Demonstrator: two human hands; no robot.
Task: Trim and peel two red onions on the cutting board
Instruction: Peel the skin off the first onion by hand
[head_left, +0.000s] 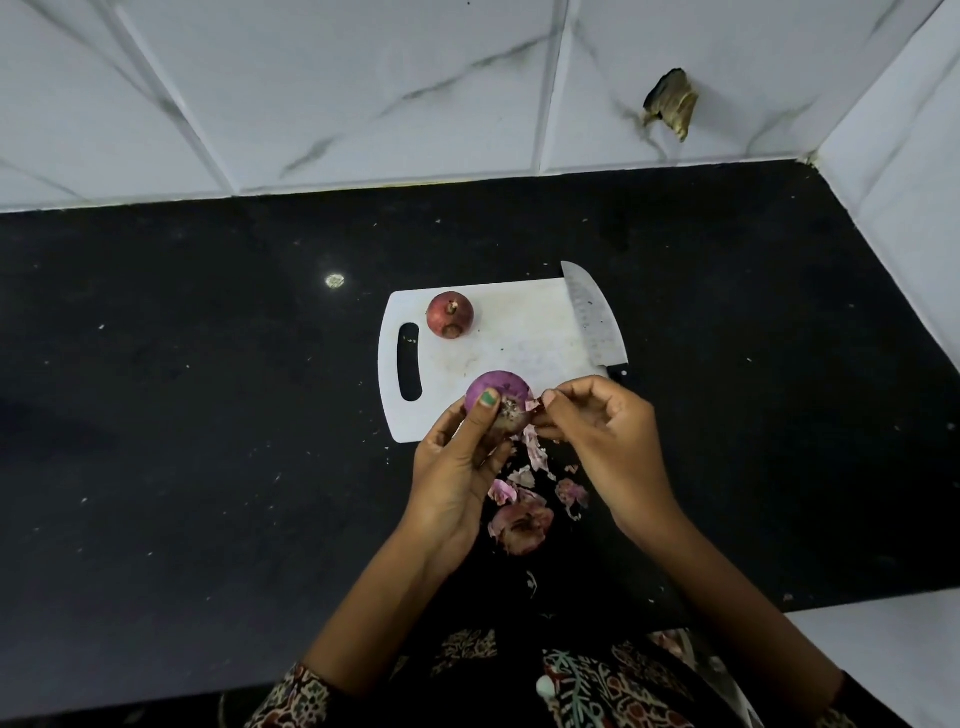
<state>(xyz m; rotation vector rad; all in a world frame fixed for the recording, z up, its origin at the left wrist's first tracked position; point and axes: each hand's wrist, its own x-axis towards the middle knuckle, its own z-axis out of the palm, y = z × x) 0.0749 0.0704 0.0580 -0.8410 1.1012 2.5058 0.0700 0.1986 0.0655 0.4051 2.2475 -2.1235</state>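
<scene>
My left hand grips a purple, mostly peeled red onion over the near edge of the white cutting board, thumb on its root end. My right hand pinches a strip of skin still attached to that onion. A second red onion, still in its dry skin, sits on the board's far left part near the handle slot. A knife lies along the board's right edge, blade pointing away from me.
Loose onion peels lie on the black counter between the board and my body. White marble tiles line the back wall, with a damaged hole at upper right. A side wall bounds the counter on the right.
</scene>
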